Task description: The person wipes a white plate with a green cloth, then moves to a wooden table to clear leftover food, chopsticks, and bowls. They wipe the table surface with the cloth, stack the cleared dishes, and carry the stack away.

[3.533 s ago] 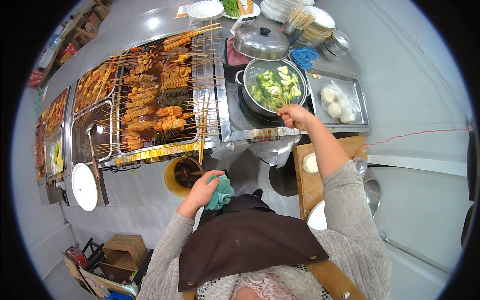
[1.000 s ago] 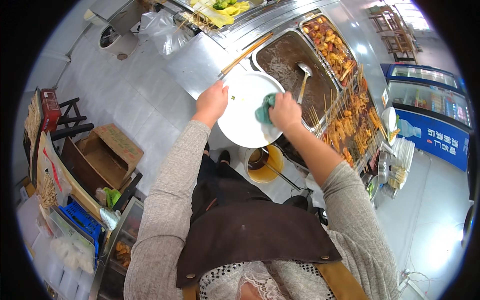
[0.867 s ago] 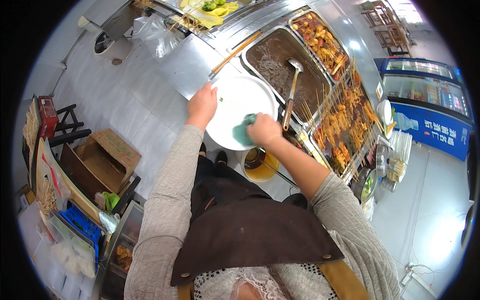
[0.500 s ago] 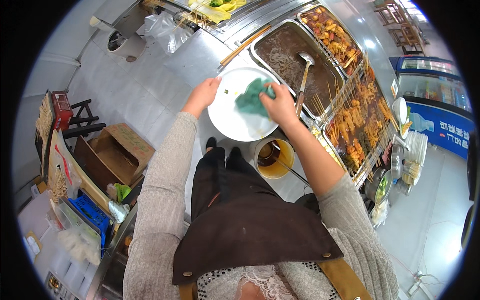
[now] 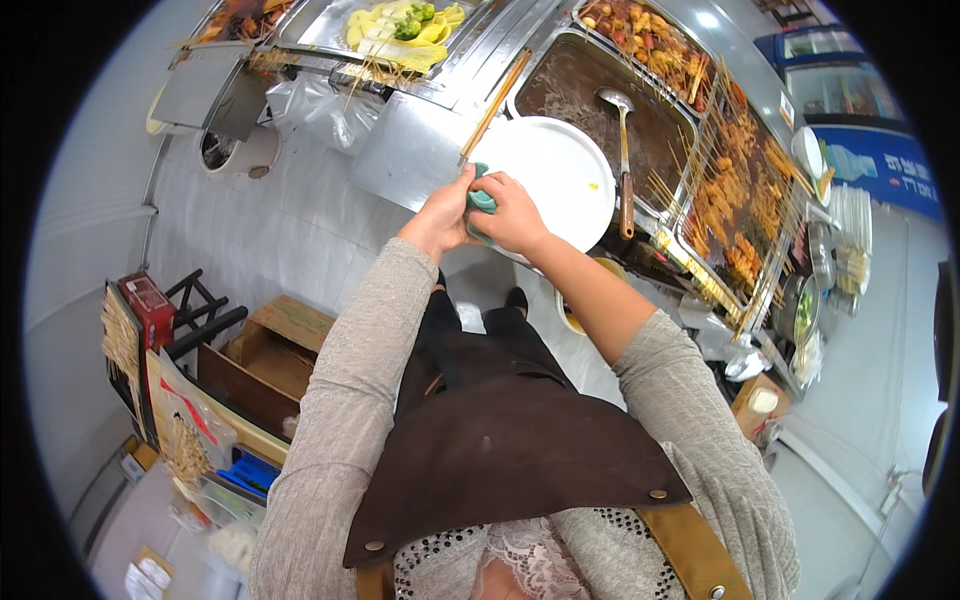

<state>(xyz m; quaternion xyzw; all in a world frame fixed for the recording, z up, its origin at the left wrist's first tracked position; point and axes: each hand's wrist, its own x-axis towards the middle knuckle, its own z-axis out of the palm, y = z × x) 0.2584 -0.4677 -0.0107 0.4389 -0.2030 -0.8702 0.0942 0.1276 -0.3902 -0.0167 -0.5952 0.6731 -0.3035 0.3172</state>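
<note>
Both my hands meet at the left rim of a round white plate [image 5: 560, 170]. A bunched green cloth [image 5: 482, 201] sits between them, partly covered by my fingers. My right hand [image 5: 512, 217] is closed on the cloth from above. My left hand [image 5: 441, 216] is closed against the cloth's left side; whether it also touches the plate rim is hidden. A small yellow bit [image 5: 593, 186] lies on the right part of the plate. The plate overlaps the near left corner of a metal tray of brown broth [image 5: 655, 130]; what supports it is hidden.
A ladle [image 5: 626, 170] with a wooden handle rests in the broth, right of the plate. Long chopsticks [image 5: 497, 105] lie left of the tray. Skewered food [image 5: 735, 195] fills the right trays. A cardboard box [image 5: 280, 340] and a white bin [image 5: 240, 150] stand to the left.
The plate has shifted right and away, over the tray's corner. My right hand has brought the cloth from the plate's face to its left rim, against my left hand. The view has shifted.
</note>
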